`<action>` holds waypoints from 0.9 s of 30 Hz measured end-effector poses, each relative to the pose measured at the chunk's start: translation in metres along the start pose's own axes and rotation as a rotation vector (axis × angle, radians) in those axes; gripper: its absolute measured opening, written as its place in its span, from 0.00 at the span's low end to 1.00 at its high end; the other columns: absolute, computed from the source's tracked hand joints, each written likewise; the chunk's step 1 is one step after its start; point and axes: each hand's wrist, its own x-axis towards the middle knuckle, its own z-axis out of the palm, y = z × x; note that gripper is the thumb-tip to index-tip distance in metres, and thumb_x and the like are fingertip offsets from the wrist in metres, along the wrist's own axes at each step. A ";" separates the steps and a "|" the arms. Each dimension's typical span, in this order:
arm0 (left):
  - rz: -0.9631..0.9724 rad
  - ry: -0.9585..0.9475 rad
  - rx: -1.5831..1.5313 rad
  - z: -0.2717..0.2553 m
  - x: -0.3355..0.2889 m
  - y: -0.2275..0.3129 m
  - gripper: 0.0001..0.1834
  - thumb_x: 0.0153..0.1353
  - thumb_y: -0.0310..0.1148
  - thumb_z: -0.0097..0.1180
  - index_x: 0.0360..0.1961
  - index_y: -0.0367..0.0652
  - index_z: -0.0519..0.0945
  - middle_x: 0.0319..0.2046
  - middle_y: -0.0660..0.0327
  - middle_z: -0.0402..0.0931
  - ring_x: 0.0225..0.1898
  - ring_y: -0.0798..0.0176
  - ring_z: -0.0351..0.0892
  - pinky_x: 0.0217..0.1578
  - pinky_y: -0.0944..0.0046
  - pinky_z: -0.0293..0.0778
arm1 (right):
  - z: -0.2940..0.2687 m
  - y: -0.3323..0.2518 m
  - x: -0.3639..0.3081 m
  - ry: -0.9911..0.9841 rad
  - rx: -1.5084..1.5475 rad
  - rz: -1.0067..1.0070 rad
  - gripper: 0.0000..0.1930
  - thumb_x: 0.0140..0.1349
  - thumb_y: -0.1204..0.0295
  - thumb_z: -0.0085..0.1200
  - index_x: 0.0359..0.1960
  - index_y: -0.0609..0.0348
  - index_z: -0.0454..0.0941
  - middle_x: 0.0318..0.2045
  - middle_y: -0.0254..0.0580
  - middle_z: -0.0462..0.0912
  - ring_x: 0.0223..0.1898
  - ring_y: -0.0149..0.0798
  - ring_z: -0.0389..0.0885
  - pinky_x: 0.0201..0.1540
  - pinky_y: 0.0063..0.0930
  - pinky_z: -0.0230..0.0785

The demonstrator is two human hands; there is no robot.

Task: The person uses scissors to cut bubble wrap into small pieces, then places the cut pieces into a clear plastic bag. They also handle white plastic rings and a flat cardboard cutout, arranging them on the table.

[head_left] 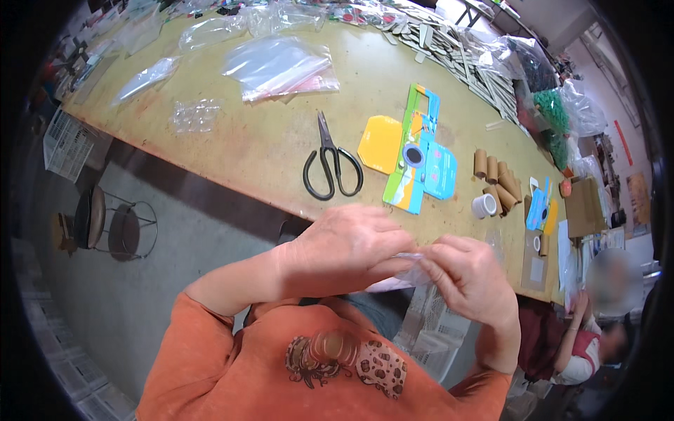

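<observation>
Close to my body, at the table's near edge, my left hand point(351, 242) and my right hand point(469, 275) pinch a thin clear plastic bag point(401, 275) between them. Its lower part hangs below my fingers, partly hidden by the left hand. Just beyond my left hand lie scissors point(327, 156) with black loop handles, blades pointing away and slightly apart. To their right rests an unfolded, flat cardboard piece point(413, 156) in yellow, green and blue, with a dark round spot in its middle.
Brown cardboard tubes point(504, 184) and a white cylinder point(484, 205) sit right of the cardboard. Clear plastic bags point(288, 67) lie at the far side. Many flat greyish strips point(463, 67) are piled far right. A stool point(98, 217) stands left; another person point(576, 344) sits right.
</observation>
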 end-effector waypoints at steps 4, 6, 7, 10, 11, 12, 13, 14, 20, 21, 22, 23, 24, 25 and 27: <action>-0.181 -0.197 -0.406 0.000 -0.023 0.005 0.06 0.59 0.33 0.61 0.34 0.42 0.80 0.23 0.64 0.77 0.25 0.68 0.77 0.26 0.67 0.72 | 0.015 -0.008 -0.008 -0.055 0.036 -0.079 0.04 0.57 0.73 0.57 0.30 0.60 0.78 0.23 0.44 0.75 0.26 0.48 0.77 0.29 0.38 0.68; -0.404 -0.349 -0.796 0.000 -0.028 0.009 0.07 0.66 0.33 0.56 0.35 0.41 0.79 0.23 0.67 0.77 0.26 0.77 0.74 0.27 0.71 0.71 | 0.017 -0.009 -0.012 -0.035 0.033 -0.100 0.04 0.55 0.74 0.58 0.30 0.59 0.77 0.23 0.42 0.75 0.27 0.46 0.77 0.30 0.37 0.67; -0.481 -0.393 -0.948 0.002 -0.029 0.010 0.07 0.66 0.34 0.55 0.35 0.41 0.79 0.24 0.67 0.77 0.27 0.77 0.75 0.27 0.72 0.71 | 0.018 -0.010 -0.015 -0.008 0.049 -0.110 0.04 0.54 0.74 0.59 0.30 0.59 0.77 0.23 0.42 0.75 0.27 0.46 0.77 0.30 0.37 0.68; -0.633 -0.431 -1.265 0.006 -0.034 0.009 0.07 0.67 0.33 0.54 0.35 0.41 0.78 0.28 0.67 0.78 0.31 0.76 0.76 0.30 0.75 0.70 | 0.029 -0.003 -0.016 0.199 0.099 -0.209 0.06 0.52 0.75 0.61 0.30 0.59 0.77 0.25 0.40 0.75 0.27 0.44 0.76 0.30 0.34 0.69; -0.695 -0.295 -1.289 0.008 -0.037 0.009 0.05 0.66 0.31 0.54 0.36 0.41 0.78 0.28 0.68 0.77 0.30 0.78 0.74 0.29 0.76 0.69 | 0.031 -0.004 -0.016 0.358 0.049 -0.128 0.06 0.53 0.75 0.62 0.30 0.59 0.78 0.25 0.40 0.76 0.26 0.42 0.76 0.29 0.32 0.68; -0.662 -0.160 -1.220 0.004 -0.037 0.007 0.04 0.66 0.30 0.55 0.36 0.41 0.78 0.28 0.68 0.77 0.30 0.79 0.73 0.29 0.76 0.69 | 0.032 -0.006 -0.017 0.515 -0.003 -0.047 0.06 0.53 0.75 0.62 0.30 0.59 0.78 0.26 0.40 0.76 0.26 0.40 0.76 0.28 0.30 0.68; -0.626 -0.025 -1.148 -0.003 -0.036 0.004 0.03 0.65 0.29 0.55 0.36 0.40 0.77 0.28 0.69 0.76 0.29 0.80 0.72 0.29 0.77 0.69 | 0.033 -0.006 -0.018 0.670 -0.055 0.035 0.06 0.54 0.75 0.63 0.30 0.59 0.78 0.26 0.39 0.76 0.25 0.39 0.75 0.27 0.29 0.68; -0.533 0.166 -1.079 -0.007 -0.032 0.001 0.02 0.64 0.27 0.55 0.36 0.40 0.77 0.29 0.70 0.76 0.29 0.80 0.72 0.29 0.77 0.68 | 0.034 -0.005 -0.025 0.674 0.081 0.111 0.06 0.55 0.74 0.63 0.31 0.60 0.78 0.25 0.38 0.76 0.23 0.33 0.74 0.25 0.24 0.66; -0.328 0.389 -0.519 -0.010 0.006 -0.008 0.03 0.59 0.25 0.60 0.33 0.39 0.77 0.25 0.71 0.73 0.24 0.81 0.67 0.22 0.75 0.64 | 0.077 -0.003 -0.019 0.408 0.960 0.327 0.09 0.62 0.71 0.58 0.39 0.65 0.78 0.28 0.37 0.80 0.28 0.27 0.79 0.31 0.18 0.71; -0.371 0.267 -0.423 -0.005 0.006 -0.014 0.04 0.59 0.25 0.61 0.32 0.39 0.78 0.24 0.70 0.73 0.24 0.81 0.66 0.22 0.74 0.63 | 0.084 -0.003 -0.012 0.408 1.089 0.357 0.11 0.64 0.69 0.56 0.41 0.66 0.77 0.31 0.37 0.81 0.30 0.28 0.81 0.32 0.18 0.72; -0.343 0.123 -0.341 0.003 0.006 -0.021 0.02 0.60 0.24 0.59 0.33 0.37 0.78 0.25 0.69 0.74 0.26 0.81 0.69 0.25 0.77 0.66 | 0.093 0.004 -0.008 0.352 1.175 0.395 0.12 0.65 0.68 0.55 0.42 0.66 0.76 0.32 0.38 0.81 0.31 0.29 0.82 0.32 0.18 0.73; -0.375 0.062 -0.371 0.021 0.002 -0.030 0.02 0.60 0.24 0.59 0.31 0.37 0.79 0.22 0.69 0.74 0.24 0.81 0.69 0.23 0.77 0.65 | 0.106 0.015 -0.005 0.292 1.262 0.431 0.14 0.66 0.66 0.54 0.43 0.66 0.76 0.33 0.38 0.82 0.31 0.30 0.82 0.32 0.19 0.74; -0.435 0.022 -0.397 0.037 -0.008 -0.044 0.03 0.60 0.24 0.59 0.32 0.36 0.79 0.22 0.69 0.74 0.24 0.81 0.69 0.23 0.76 0.66 | 0.117 0.025 -0.002 0.221 1.353 0.461 0.15 0.67 0.64 0.52 0.44 0.66 0.75 0.34 0.39 0.82 0.32 0.32 0.83 0.33 0.20 0.75; -0.496 -0.025 -0.427 0.049 -0.018 -0.055 0.03 0.60 0.25 0.58 0.33 0.35 0.80 0.22 0.68 0.75 0.24 0.80 0.70 0.23 0.75 0.67 | 0.128 0.033 0.000 0.202 1.368 0.485 0.15 0.68 0.63 0.52 0.44 0.65 0.75 0.34 0.39 0.82 0.32 0.32 0.84 0.32 0.20 0.75; -0.512 -0.047 -0.413 0.059 -0.029 -0.064 0.05 0.61 0.25 0.58 0.35 0.34 0.80 0.23 0.68 0.76 0.25 0.79 0.70 0.24 0.74 0.68 | 0.148 0.045 -0.002 0.176 1.410 0.540 0.17 0.68 0.60 0.50 0.44 0.64 0.76 0.35 0.40 0.82 0.32 0.33 0.84 0.31 0.20 0.75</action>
